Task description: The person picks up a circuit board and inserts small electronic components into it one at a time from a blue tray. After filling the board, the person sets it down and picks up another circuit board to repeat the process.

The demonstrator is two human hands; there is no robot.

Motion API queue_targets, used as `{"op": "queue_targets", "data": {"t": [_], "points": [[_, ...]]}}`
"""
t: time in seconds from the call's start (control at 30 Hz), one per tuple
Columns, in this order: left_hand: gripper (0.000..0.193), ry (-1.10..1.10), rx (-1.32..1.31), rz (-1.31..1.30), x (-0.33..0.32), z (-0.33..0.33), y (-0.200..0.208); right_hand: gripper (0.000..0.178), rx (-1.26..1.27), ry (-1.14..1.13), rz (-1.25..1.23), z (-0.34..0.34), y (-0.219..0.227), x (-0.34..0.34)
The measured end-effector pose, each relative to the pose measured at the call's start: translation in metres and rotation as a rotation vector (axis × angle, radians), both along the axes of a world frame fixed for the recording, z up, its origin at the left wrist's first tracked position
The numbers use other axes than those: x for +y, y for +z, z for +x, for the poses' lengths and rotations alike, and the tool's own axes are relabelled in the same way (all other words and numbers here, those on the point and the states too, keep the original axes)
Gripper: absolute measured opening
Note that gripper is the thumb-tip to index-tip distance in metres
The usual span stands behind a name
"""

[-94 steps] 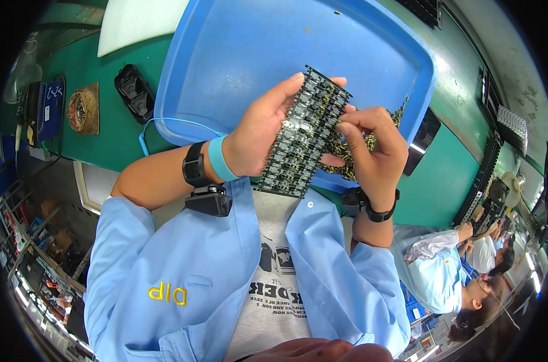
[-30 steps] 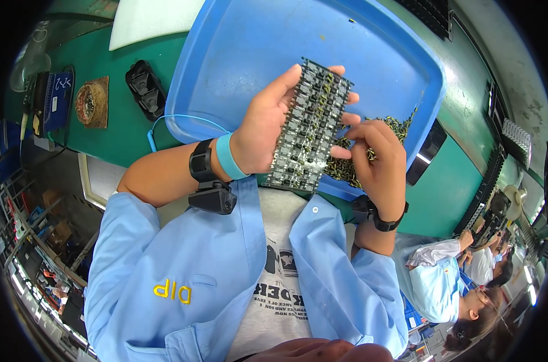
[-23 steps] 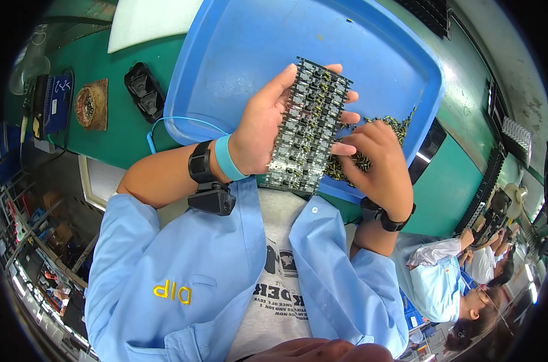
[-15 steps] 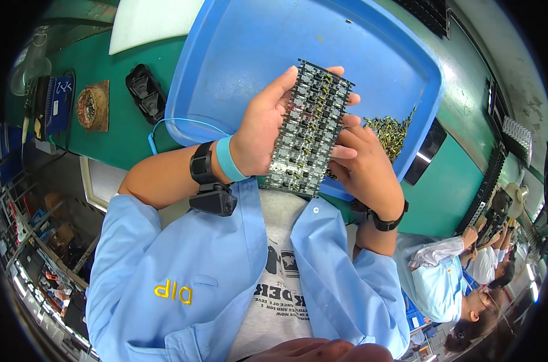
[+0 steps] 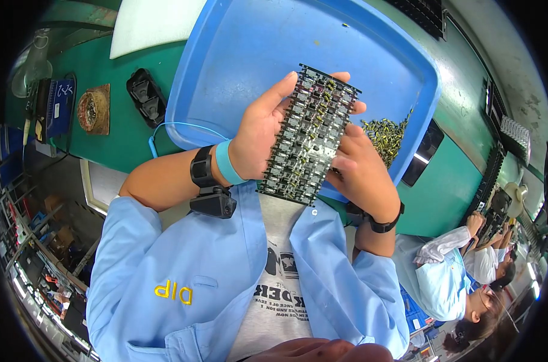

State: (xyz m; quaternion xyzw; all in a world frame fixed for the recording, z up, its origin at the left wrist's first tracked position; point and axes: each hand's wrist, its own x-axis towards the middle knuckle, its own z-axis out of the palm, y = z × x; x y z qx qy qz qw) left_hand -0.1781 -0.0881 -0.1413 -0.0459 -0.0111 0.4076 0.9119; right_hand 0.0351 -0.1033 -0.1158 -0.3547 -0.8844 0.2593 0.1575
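My left hand [image 5: 250,134] grips a circuit board panel [image 5: 310,139], thumb along the left edge and fingertips showing past the far right edge. The panel is tilted above the near part of a blue tray [image 5: 186,78]. Dark and silvery parts cover it in rows, with small yellow-and-black components along its middle. My right hand [image 5: 367,172] is closed at the panel's right edge, its thumb and fingers bent against it; some fingertips are hidden. Beyond this hand, a pile of small yellow-and-black components [image 5: 385,139] lies in the tray's right side.
On the green table [image 5: 117,142] at left are a black plastic holder [image 5: 146,96], a round brown object on a square base [image 5: 93,109] and a blue box [image 5: 59,105]. A dark phone-like slab [image 5: 423,154] lies right of the tray. Co-workers [image 5: 446,283] sit further right. A blue cord [image 5: 156,134] lies near my left wrist.
The panel has shifted slightly down and its tilt has changed a little. My right hand has moved slightly down along its edge, while my left hand keeps its hold.
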Motion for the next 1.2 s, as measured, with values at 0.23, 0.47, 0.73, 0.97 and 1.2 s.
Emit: {"op": "queue_targets", "data": {"t": [0.23,0.47,0.73,0.97,1.2], "points": [[0.073,-0.042,-0.113,0.057,0.002,0.000,0.005,0.013,-0.101,0.095,-0.073,0.006,0.000,0.001],[0.072,-0.044,-0.123,0.044,0.001,0.001,0.004,0.012,0.071,-0.241,-0.121,0.009,0.013,0.006],[0.071,-0.059,0.009,0.050,0.001,0.007,0.002,0.021,0.260,-0.534,0.216,0.010,0.018,0.009],[0.070,-0.081,0.214,0.063,0.000,0.009,0.006,0.025,0.241,-0.209,0.308,0.003,0.019,0.007],[0.069,-0.088,0.227,0.058,-0.002,0.009,0.005,0.025,0.287,-0.205,0.194,0.003,0.015,0.006]]}}
